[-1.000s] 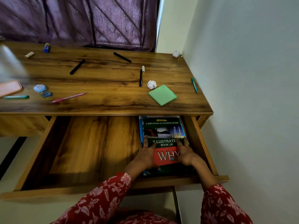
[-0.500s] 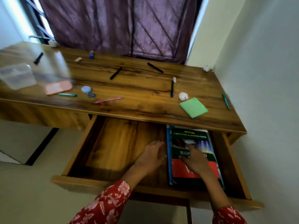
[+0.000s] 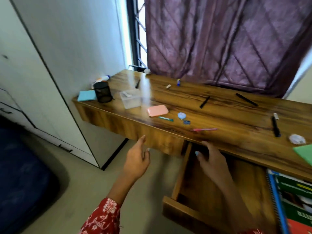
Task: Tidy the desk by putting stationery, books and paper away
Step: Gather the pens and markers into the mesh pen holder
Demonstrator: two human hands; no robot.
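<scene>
The wooden desk (image 3: 219, 105) carries scattered stationery: black pens (image 3: 204, 102), a pink pen (image 3: 204, 129), a green pen (image 3: 165, 118), a pink case (image 3: 157, 110), a blue sharpener (image 3: 186, 122), a crumpled paper ball (image 3: 297, 139) and a green pad (image 3: 304, 153). The open drawer (image 3: 182, 211) holds books (image 3: 297, 200) at its right side. My left hand (image 3: 137, 159) hangs empty in front of the desk's front panel, fingers relaxed. My right hand (image 3: 212, 161) is over the drawer near the desk edge, fingers spread, holding nothing.
At the desk's left end stand a black mesh pen holder (image 3: 103, 92), a blue pad (image 3: 87, 95) and a clear plastic box (image 3: 130, 98). A white wardrobe (image 3: 42, 81) stands to the left, a dark mattress (image 3: 22, 174) at lower left. Purple curtain (image 3: 219, 39) behind.
Both hands have let go of the book in the drawer and lifted up and left. The view has swung left toward the desk's left end.
</scene>
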